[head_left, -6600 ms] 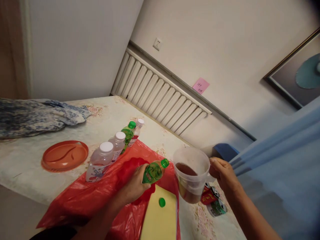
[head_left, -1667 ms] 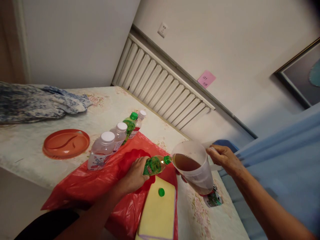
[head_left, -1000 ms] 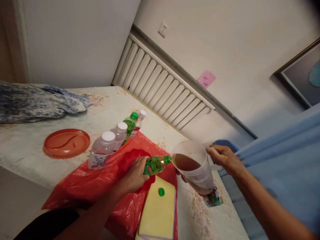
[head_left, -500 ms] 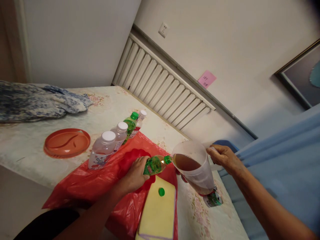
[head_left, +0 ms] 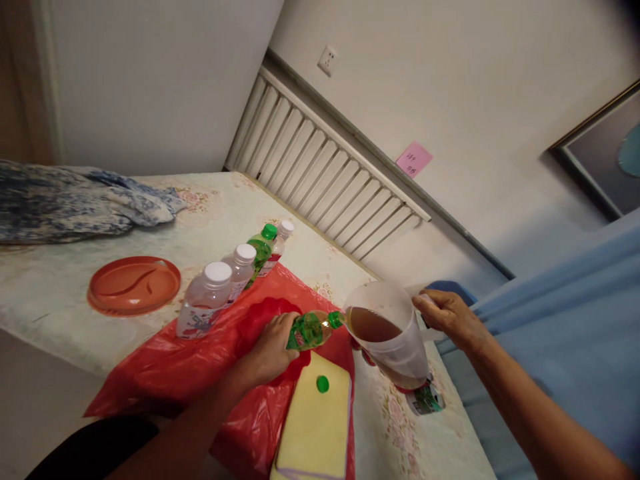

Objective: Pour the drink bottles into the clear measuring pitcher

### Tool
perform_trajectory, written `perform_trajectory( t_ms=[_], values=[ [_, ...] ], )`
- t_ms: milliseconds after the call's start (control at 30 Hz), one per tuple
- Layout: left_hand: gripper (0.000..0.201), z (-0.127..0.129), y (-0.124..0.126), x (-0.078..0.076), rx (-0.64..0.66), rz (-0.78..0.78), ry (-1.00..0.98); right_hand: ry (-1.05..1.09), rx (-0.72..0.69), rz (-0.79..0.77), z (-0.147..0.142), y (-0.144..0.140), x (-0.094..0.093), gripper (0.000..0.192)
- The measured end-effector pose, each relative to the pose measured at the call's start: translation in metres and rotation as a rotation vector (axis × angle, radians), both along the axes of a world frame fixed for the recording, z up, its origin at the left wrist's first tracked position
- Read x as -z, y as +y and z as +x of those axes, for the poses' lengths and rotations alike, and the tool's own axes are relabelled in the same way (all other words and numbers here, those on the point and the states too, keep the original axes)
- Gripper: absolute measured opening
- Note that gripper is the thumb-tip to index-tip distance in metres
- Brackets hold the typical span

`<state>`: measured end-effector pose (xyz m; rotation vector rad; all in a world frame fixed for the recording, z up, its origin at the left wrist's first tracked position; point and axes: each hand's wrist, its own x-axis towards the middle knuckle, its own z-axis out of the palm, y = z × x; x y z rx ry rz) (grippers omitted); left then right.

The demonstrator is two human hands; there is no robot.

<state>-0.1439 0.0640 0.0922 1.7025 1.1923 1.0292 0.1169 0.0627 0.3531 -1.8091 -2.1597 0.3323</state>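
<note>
One floral tablecloth [head_left: 217, 223], white radiator [head_left: 327, 170], jug [head_left: 403, 360]

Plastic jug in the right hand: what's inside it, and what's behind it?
Inside the plastic jug is brown liquid. Behind, part of a green can and bits of something red show; the jug covers the rest, so I can't say how many things are there.
</note>
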Motion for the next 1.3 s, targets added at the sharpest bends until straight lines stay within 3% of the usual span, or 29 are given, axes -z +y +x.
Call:
perform_trajectory(
  t_ms=[333, 700, 1300],
  values=[
    [0.06, -0.002, -0.003, -0.006, -0.002, -0.01, 0.004, -0.005, -0.007, -0.002, -0.002, 0.0, -0.001, 0.049],
    [0.059, 0.001, 0.001, 0.005, -0.011, 0.012, -0.037, -0.031, -0.01, 0.004, -0.002, 0.001, -0.001, 0.049],
    [0.053, -0.002, -0.004, -0.005, -0.021, 0.023, -0.083, -0.025, -0.01, 0.006, -0.002, 0.001, -0.002, 0.048]
  ],
)
